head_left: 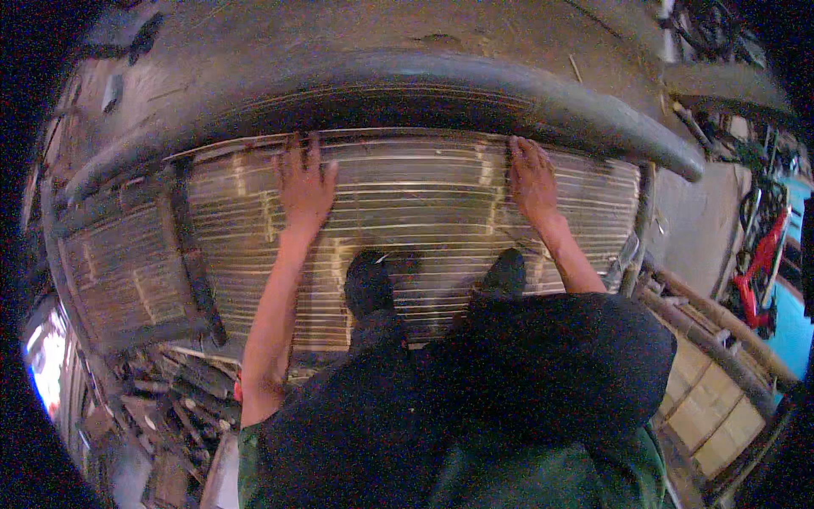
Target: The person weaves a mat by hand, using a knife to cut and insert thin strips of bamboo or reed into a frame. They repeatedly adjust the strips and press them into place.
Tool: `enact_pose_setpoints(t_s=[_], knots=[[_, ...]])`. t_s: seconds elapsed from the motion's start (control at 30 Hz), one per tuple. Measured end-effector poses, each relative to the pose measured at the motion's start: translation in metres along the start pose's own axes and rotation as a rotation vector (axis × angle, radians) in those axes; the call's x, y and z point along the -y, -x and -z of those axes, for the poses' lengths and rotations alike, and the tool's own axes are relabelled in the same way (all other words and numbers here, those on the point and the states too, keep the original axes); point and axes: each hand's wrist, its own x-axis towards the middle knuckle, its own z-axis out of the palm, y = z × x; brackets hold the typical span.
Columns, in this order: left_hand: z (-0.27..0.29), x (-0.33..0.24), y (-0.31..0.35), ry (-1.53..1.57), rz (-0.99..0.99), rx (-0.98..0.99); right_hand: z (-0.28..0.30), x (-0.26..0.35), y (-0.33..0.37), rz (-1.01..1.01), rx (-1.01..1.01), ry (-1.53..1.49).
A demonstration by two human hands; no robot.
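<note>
- Filling the lower middle of the frame are the person's dark trousers and a green garment at the bottom edge; they cover the near edge of the work.
- Two dark feet stand on the slatted bamboo panel, hiding part of its lower centre.
- At lower left lies a heap of wood scraps, dim and hard to sort out.
- At lower right a pale slatted frame is cut by the rim of the view.
- The bamboo panel spans the middle of the frame, its long axis running left to right, its thin slats lying the same way; a dark cross bar crosses it at the left.
- The left hand lies flat on the panel at upper centre-left, fingers stretched out and slightly apart, pointing away from the person.
- The right hand lies flat at upper centre-right, fingers close together, tips at the panel's far edge.
- Just beyond both hands a thick dark pole arcs across the upper frame, shadowing the far edge.
- At the far right, a red object is too blurred to identify.
</note>
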Motion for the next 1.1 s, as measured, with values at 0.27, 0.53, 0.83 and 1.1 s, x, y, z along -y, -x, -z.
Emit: enact_pose_setpoints(t_s=[0.27, 0.53, 0.83, 1.1], knots=[[0.000, 0.020, 0.006, -0.063, -0.023, 0.011, -0.001, -0.002, 0.001, 0.018, 0.045, 0.012], [0.009, 0.015, 0.002, -0.142, -0.023, 0.078, -0.002, -0.002, 0.006, 0.012, 0.041, 0.045], [0.005, 0.019, 0.004, -0.123, -0.011, 0.144, 0.004, 0.004, -0.001, -0.013, 0.077, 0.032], [0.014, 0.012, -0.005, 0.012, 0.006, 0.063, 0.004, -0.001, 0.003, 0.026, 0.023, -0.012]])
